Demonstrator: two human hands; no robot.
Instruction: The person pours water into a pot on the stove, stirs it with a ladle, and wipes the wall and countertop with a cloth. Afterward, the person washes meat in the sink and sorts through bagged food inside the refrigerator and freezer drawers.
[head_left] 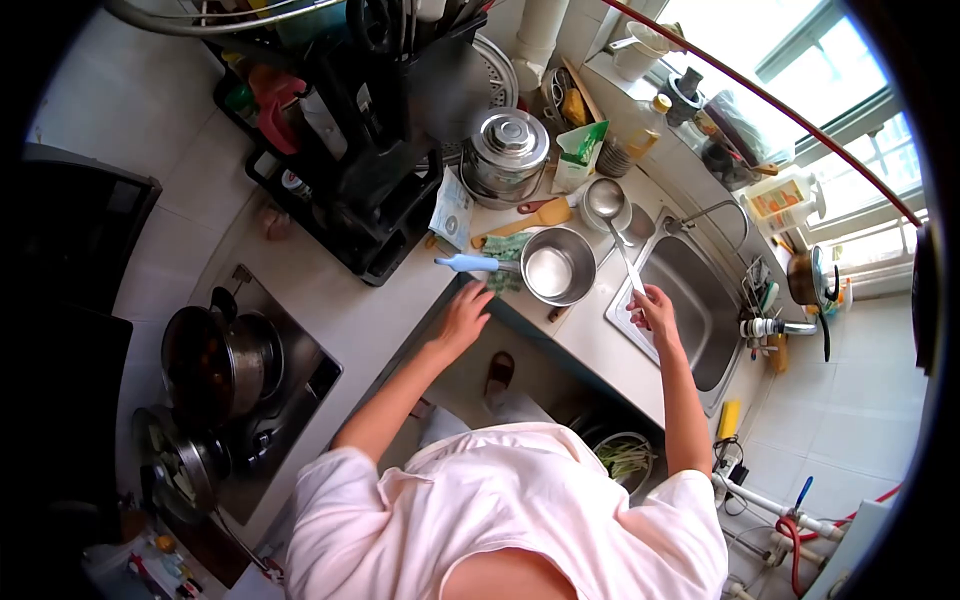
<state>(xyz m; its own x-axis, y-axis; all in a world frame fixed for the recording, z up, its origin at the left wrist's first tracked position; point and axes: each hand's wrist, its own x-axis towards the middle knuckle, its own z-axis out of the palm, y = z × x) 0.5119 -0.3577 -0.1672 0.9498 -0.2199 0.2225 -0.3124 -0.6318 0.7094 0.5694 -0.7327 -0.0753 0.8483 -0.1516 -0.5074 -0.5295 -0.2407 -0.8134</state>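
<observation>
My right hand (652,310) is closed around the pale handle of a metal ladle (606,197), beside the sink. The ladle's bowl is at a small round container (622,217); I cannot tell whether it rests inside. My left hand (465,314) holds nothing, its fingers apart, just below the light-blue handle of a steel saucepan (557,268). The saucepan stands at the counter's edge, its inside facing up. Beneath its handle lies a green patterned cloth (500,252). A wooden spatula (550,213) lies behind the saucepan.
A steel sink (708,325) with a faucet (715,212) is at the right. A lidded steel pot (508,150) stands at the back, near a black rack (385,215). On the left stove (300,395) sit a dark pot (205,360) and a glass-lidded pan (170,465).
</observation>
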